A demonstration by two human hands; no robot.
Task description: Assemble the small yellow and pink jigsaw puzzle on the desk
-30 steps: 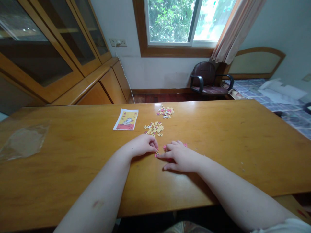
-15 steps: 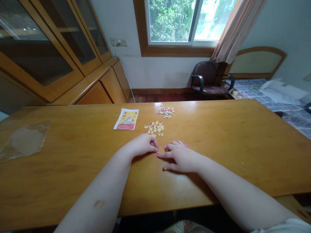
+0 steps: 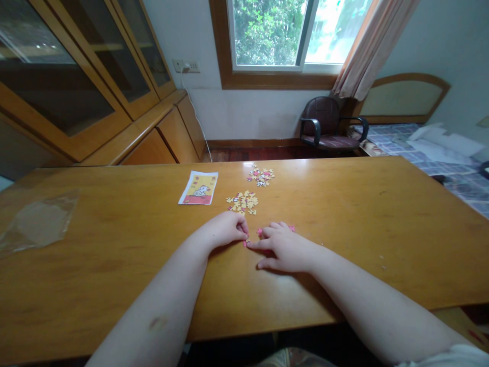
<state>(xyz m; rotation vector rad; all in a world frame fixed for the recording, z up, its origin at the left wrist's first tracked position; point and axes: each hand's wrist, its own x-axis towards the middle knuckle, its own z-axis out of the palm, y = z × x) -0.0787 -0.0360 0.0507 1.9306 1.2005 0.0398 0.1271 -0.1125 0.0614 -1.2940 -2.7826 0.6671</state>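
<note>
My left hand (image 3: 223, 229) rests on the wooden table (image 3: 344, 219) with its fingers curled in a pinch over small pink puzzle pieces (image 3: 246, 241). My right hand (image 3: 284, 247) lies just to the right, forefinger pressed on the same pieces, other fingers bent over a few more pink pieces (image 3: 260, 232). The two hands almost touch. Beyond them lies a heap of yellow puzzle pieces (image 3: 243, 202), and farther back a heap of pink and white pieces (image 3: 260, 176). A picture card (image 3: 198, 187) with a yellow and red drawing lies to the left of the heaps.
A clear plastic bag (image 3: 38, 219) lies at the table's far left. Glass-fronted wooden cabinets (image 3: 76, 86) line the left wall. A dark armchair (image 3: 328, 125) stands under the window behind the table, and a bed (image 3: 439, 153) with white papers is at the right.
</note>
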